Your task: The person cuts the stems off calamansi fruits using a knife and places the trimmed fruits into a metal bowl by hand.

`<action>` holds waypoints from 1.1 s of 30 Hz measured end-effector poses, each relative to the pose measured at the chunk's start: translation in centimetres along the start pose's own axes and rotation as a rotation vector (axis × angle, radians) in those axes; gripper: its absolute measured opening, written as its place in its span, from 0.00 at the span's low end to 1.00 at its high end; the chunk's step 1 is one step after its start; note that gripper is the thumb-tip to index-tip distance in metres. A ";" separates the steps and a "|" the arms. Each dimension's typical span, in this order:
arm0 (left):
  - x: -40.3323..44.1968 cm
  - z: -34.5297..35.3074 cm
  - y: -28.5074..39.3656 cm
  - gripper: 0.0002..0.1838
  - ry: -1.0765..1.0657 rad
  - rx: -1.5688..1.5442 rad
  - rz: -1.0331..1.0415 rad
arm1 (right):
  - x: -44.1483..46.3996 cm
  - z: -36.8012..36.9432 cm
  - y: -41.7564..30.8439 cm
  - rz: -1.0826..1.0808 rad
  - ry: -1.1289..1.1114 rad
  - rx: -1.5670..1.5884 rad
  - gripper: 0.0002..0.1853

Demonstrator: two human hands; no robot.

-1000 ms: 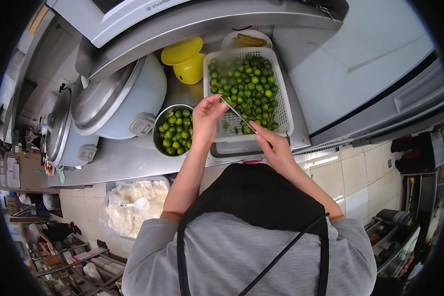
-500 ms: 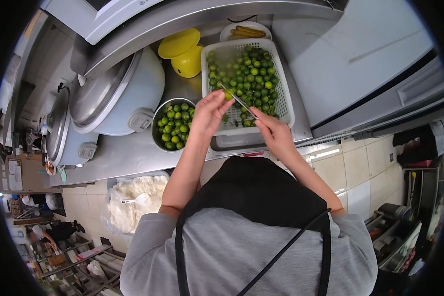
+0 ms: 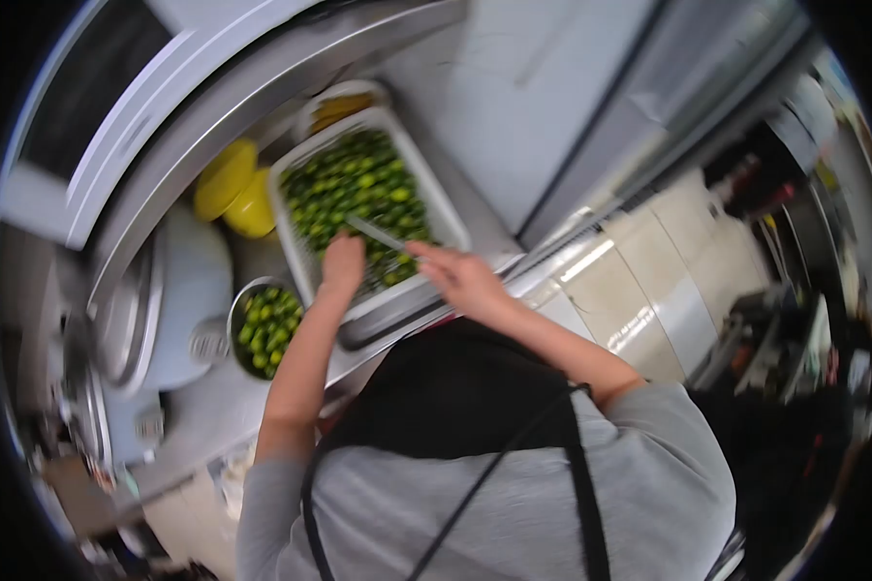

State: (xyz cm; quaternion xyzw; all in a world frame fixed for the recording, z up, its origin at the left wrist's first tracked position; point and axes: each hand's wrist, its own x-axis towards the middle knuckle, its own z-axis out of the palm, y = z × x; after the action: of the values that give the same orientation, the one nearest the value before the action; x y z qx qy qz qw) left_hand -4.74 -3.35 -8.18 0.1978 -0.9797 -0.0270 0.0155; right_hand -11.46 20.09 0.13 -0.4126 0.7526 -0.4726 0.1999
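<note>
My right hand [image 3: 463,283] grips a knife [image 3: 383,235], its blade pointing left over a white plastic basket [image 3: 448,205]. Small green limes [image 3: 354,179] fill much of that basket. My left hand [image 3: 344,261] is closed over the basket's near left part, just below the knife tip. Blur and the hand itself hide whatever its fingers hold. Left of my left forearm, a round metal bowl [image 3: 234,334] contains more limes [image 3: 268,327].
A yellow scale-like object [image 3: 250,205] stands left of the basket. Beyond the basket lies a plate [image 3: 378,89] of long brown pieces [image 3: 341,111]. Large rice cookers [image 3: 189,290] line the counter's left side. A metal ledge [image 3: 252,92] runs along the back.
The camera view has turned, so the counter appears tilted and shifted left. My left hand has lowered toward the basket; the lime seen in its fingertips earlier no longer shows. The knife stays in my right hand.
</note>
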 end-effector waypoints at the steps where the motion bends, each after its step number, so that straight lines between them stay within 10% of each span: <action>1: -0.1 0.1 -0.1 0.06 0.024 -0.012 0.004 | -0.1 0.2 0.2 -0.098 0.066 -0.013 0.18; 5: -1.8 -2.9 -1.7 0.16 0.016 -0.416 -0.086 | -0.4 -0.4 0.2 -0.100 0.104 0.004 0.18; 7: -2.9 -4.8 -1.9 0.18 -0.171 -1.203 -0.386 | -0.5 -0.6 0.0 -0.071 0.105 0.013 0.18; 10: -4.6 -4.8 -2.0 0.16 0.008 -1.189 -0.388 | -0.2 -0.2 -0.1 -0.070 0.081 0.033 0.18; 12: -5.7 -5.0 -1.6 0.18 0.158 -1.799 -0.380 | 0.1 0.3 -0.6 -0.049 0.022 0.030 0.18; 17: -6.9 -8.3 0.5 0.22 0.271 -1.991 -0.419 | 1.1 1.3 -2.0 -0.180 0.020 0.163 0.18; 21: -7.5 -7.8 0.0 0.19 0.254 -1.288 -0.394 | 1.8 2.5 -0.9 -0.161 0.018 0.176 0.20; 33: -8.8 -9.6 1.3 0.12 0.377 -1.841 -0.421 | 1.0 3.3 -3.3 -0.081 -0.146 0.211 0.18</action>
State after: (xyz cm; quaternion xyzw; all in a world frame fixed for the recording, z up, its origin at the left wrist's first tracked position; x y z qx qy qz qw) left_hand 3.23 0.75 1.25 0.2807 -0.5003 -0.7553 0.3169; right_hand -8.38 16.81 1.52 -0.4524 0.6649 -0.5258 0.2773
